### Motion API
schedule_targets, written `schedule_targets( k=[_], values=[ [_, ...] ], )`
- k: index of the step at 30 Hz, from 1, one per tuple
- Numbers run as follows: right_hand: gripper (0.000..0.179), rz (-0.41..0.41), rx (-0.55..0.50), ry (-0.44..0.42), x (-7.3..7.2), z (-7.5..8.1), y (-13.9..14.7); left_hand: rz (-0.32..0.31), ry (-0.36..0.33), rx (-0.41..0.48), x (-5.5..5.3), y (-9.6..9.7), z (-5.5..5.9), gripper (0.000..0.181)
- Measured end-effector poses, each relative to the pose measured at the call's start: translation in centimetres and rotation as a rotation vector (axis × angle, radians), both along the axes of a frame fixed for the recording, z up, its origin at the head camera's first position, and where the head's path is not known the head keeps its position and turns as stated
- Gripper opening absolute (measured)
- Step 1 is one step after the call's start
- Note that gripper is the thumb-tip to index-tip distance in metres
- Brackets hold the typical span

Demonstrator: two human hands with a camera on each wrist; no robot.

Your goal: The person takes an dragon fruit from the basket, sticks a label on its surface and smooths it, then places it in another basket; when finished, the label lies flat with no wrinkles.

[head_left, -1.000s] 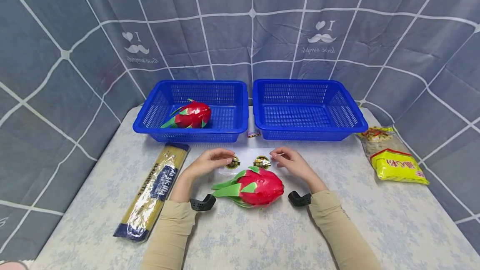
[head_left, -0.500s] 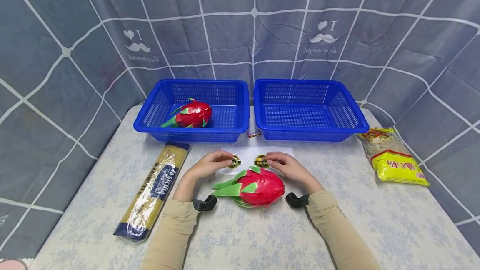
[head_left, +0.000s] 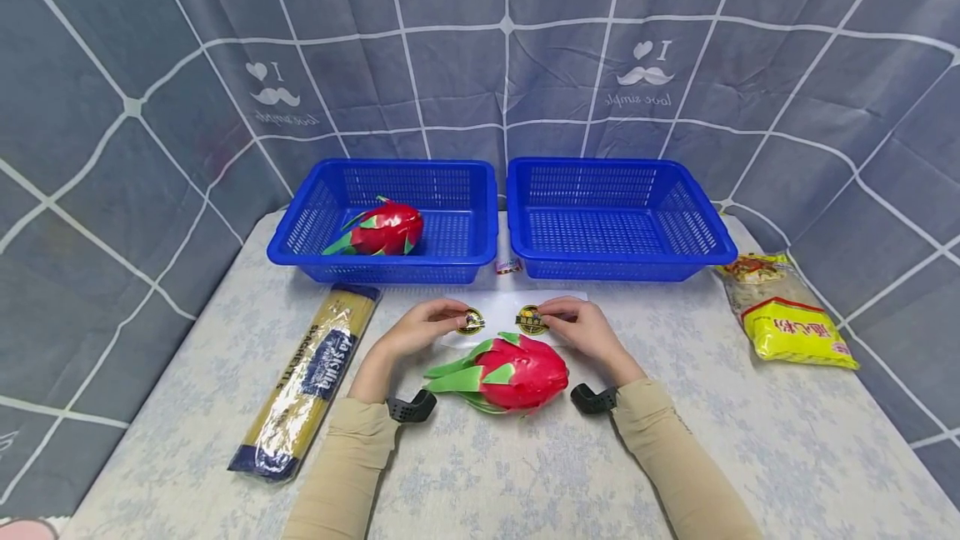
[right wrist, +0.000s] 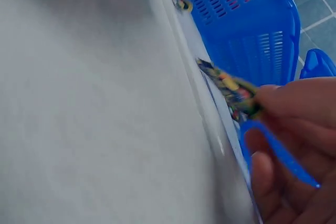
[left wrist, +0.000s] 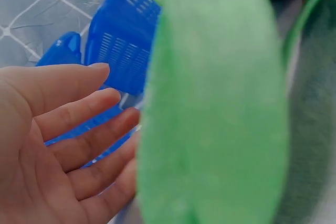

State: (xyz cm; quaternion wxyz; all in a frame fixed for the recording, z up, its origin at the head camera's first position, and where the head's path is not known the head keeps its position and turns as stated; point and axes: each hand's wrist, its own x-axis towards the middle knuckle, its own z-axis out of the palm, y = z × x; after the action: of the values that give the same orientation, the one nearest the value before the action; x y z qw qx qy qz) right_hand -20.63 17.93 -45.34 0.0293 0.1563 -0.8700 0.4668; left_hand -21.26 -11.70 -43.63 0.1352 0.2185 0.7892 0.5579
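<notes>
A white sheet [head_left: 498, 300] lies behind a red dragon fruit [head_left: 536, 373] with green leaves. Two round black-and-gold stickers show over the sheet. My right hand [head_left: 588, 330] pinches the right sticker [head_left: 530, 320] by its edge; the right wrist view shows this sticker [right wrist: 229, 85] tilted at the thumb tip. Beside the left sticker [head_left: 471, 321] is my left hand [head_left: 416, 329], its fingertips right at the sticker's edge in the head view. In the left wrist view its fingers [left wrist: 86, 148] are relaxed and apart from the thumb, and a blurred green leaf [left wrist: 215, 103] hides part of the scene.
Two blue baskets stand behind the sheet: the left basket [head_left: 382, 261] holds another dragon fruit [head_left: 390, 229], the right basket [head_left: 622, 258] holds nothing. A small colourful packet [head_left: 508, 266] lies between them. A spaghetti pack [head_left: 303, 382] is at left, a yellow food bag [head_left: 795, 327] at right.
My right hand has moved left to the right sticker, taken hold of its edge and drawn it slightly right. My left hand and the dragon fruit have hardly moved.
</notes>
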Motion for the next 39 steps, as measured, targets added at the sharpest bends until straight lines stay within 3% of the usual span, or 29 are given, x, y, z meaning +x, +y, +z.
schedule_targets(
  k=[4,7,10,14,19,22,31,39],
  values=[
    [0.015,-0.096,-0.074,-0.046,0.4,1.6,0.2,0.031,0.006,0.006,0.2,0.0,1.0,0.037],
    [0.013,-0.122,-0.168,-0.074,0.8,3.2,0.5,0.031,0.035,0.017,0.5,0.3,2.1,0.036],
    [0.011,-0.056,-0.309,-0.112,1.5,5.0,0.8,-0.003,0.075,0.044,1.0,0.9,3.3,0.034],
    [0.016,0.140,-0.385,-0.202,2.8,7.1,1.2,-0.091,0.105,0.064,1.9,1.7,4.8,0.033],
    [0.017,0.400,-0.277,-0.254,4.0,8.3,0.6,-0.202,0.171,0.007,3.1,2.7,6.1,0.032],
    [0.018,0.478,-0.210,-0.267,4.4,8.3,-0.1,-0.257,0.192,-0.031,3.6,3.2,6.3,0.034],
    [0.016,0.473,-0.133,-0.282,4.9,8.1,-1.2,-0.340,0.190,-0.106,4.0,4.3,5.9,0.039],
    [0.017,0.406,-0.050,-0.199,5.4,8.2,-1.7,-0.390,0.141,-0.022,3.9,5.0,4.8,0.035]
  ],
)
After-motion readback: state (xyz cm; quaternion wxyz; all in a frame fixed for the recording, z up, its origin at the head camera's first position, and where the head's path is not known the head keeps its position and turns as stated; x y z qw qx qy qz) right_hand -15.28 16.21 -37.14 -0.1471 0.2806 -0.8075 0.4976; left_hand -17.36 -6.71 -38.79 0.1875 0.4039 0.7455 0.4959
